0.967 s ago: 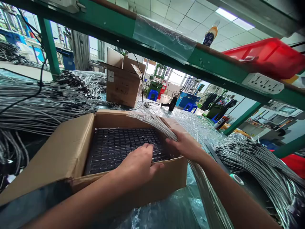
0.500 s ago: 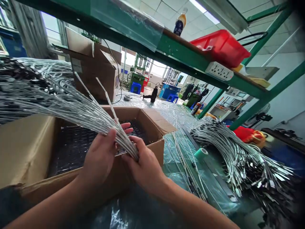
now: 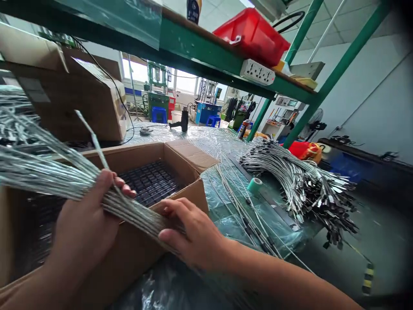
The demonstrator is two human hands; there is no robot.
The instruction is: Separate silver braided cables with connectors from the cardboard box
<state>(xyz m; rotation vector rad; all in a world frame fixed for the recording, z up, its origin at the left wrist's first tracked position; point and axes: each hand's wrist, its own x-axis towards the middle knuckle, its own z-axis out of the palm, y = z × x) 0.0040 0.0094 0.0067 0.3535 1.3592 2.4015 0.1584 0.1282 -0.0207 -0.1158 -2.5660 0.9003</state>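
In the head view, the left hand (image 3: 87, 219) has its fingers wrapped around a silver cable bundle (image 3: 135, 215) above the cardboard box (image 3: 138, 256), partly hiding the black gridded contents (image 3: 155, 181). The right hand's (image 3: 200, 232) fingers touch the bundle; whether they grip, I cannot tell. The left edge crops the bundle; its lower end blurs.

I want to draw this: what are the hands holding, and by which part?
A bundle of thin, silvery cables: the left hand grips it partway along; the right hand touches it farther right, grip unclear.
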